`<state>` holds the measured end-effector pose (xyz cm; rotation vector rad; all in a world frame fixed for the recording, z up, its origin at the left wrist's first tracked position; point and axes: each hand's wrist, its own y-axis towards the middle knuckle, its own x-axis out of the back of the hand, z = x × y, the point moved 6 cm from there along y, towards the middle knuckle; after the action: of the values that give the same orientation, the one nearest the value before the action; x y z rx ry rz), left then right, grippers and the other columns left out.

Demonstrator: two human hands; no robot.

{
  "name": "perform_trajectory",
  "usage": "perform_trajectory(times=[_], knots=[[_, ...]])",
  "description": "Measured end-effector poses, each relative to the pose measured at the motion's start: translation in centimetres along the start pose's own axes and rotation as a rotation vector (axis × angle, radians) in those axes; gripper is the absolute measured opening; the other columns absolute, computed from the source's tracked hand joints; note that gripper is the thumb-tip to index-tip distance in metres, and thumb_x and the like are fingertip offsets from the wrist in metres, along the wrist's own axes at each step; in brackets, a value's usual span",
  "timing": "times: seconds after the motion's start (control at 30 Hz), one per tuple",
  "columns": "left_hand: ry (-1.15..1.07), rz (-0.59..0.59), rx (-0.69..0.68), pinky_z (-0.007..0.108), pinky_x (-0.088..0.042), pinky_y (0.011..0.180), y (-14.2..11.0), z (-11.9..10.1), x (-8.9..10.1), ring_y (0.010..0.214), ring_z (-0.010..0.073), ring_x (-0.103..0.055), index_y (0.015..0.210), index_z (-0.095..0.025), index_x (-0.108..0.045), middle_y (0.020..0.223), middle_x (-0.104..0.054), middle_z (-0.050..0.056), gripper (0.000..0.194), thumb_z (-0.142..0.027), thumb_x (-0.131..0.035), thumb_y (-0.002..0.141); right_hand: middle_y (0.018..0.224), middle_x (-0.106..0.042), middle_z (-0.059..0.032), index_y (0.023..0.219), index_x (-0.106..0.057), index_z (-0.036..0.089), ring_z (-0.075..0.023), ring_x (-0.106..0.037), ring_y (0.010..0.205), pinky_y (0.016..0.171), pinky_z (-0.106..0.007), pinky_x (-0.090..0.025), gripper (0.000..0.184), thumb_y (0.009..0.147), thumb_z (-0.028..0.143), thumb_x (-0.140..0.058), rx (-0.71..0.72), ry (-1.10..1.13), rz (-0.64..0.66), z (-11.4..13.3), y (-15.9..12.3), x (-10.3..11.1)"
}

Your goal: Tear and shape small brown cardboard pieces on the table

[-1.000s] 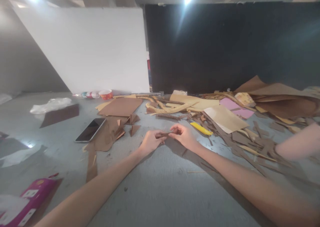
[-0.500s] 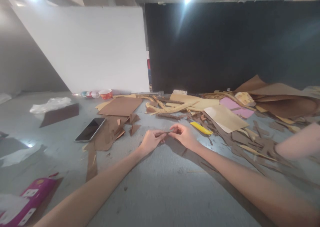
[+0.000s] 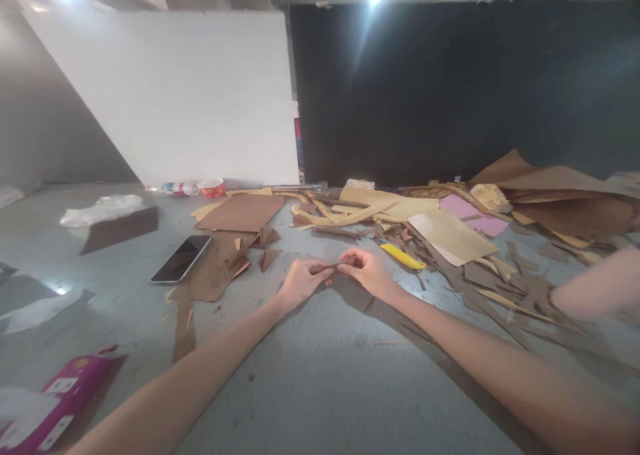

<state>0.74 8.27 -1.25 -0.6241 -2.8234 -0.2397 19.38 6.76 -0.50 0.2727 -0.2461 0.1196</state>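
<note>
Hands point(image 3: 301, 281) close together, fingertips inward

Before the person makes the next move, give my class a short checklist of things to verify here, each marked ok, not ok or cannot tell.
1. Left hand grips the brown strip: ok.
2. Right hand pinches the strip's other end: ok.
3. Yellow utility knife lies apart from both hands: ok, though it is close to the right one.
4. Knife blade drawn in: cannot tell, too small and blurred.
5. Right side free of other people's arms: not ok, another person's forearm reaches over the scraps there.
6. Smartphone apart from the hands: ok, it lies off to the left.
</note>
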Motion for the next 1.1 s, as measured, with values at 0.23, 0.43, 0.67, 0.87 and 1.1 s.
perform_trajectory(times=[0.23, 0.43, 0.67, 0.87, 1.1], knots=[[0.040, 0.043, -0.017, 0.025, -0.054, 0.067, -0.1, -0.5, -0.2, 0.070, 0.0159, -0.070, 0.088, -0.016, -0.078, 0.077, -0.076, 0.005, 0.035, -0.050, -0.071, 0.093, 0.070, -0.065, 0.0024, 0.099, -0.069, 0.023, -0.0170, -0.058, 0.064, 0.062, -0.030, -0.044, 0.032, 0.084, 0.049, -0.078, 0.003, 0.018, -0.041, 0.1, 0.0, 0.4], [0.083, 0.026, -0.024, 0.024, -0.047, 0.058, -0.5, -1.2, -0.5, 0.060, 0.0130, -0.061, 0.077, -0.016, -0.073, 0.069, -0.070, 0.004, 0.039, -0.049, -0.064, 0.096, 0.075, -0.065, 0.0016, 0.101, -0.069, 0.023, -0.0177, -0.060, 0.071, 0.068, -0.030, -0.046, 0.033, 0.086, 0.051, -0.077, 0.053, 0.023, -0.064, 0.7, -0.3, 0.4], [0.282, 0.009, -0.143, 0.024, -0.044, 0.060, -1.3, -2.5, -0.7, 0.063, 0.0143, -0.061, 0.084, -0.018, -0.078, 0.071, -0.072, 0.003, 0.032, -0.038, -0.058, 0.099, 0.069, -0.065, 0.0003, 0.082, -0.073, 0.022, -0.0167, -0.054, 0.066, 0.060, -0.027, -0.037, 0.035, 0.087, 0.056, -0.077, -0.025, -0.235, 0.125, 1.2, -0.9, -0.7], [0.240, -0.031, -0.071, 0.023, -0.041, 0.057, -1.0, -2.0, -0.6, 0.059, 0.0126, -0.058, 0.072, -0.018, -0.072, 0.064, -0.067, 0.002, 0.039, -0.040, -0.056, 0.100, 0.068, -0.068, -0.0015, 0.076, -0.072, 0.022, -0.0176, -0.057, 0.061, 0.060, -0.029, -0.040, 0.034, 0.094, 0.050, -0.068, -0.033, -0.167, 0.128, 0.8, -0.6, -0.6], [0.219, -0.060, -0.055, 0.023, -0.041, 0.058, -0.9, -1.9, -0.4, 0.058, 0.0126, -0.058, 0.071, -0.017, -0.067, 0.065, -0.067, 0.002, 0.041, -0.043, -0.056, 0.100, 0.060, -0.062, -0.0010, 0.065, -0.060, 0.024, -0.0201, -0.056, 0.059, 0.060, -0.030, -0.039, 0.041, 0.097, 0.049, -0.064, 0.014, -0.290, -0.015, 1.2, -0.4, 0.2]])
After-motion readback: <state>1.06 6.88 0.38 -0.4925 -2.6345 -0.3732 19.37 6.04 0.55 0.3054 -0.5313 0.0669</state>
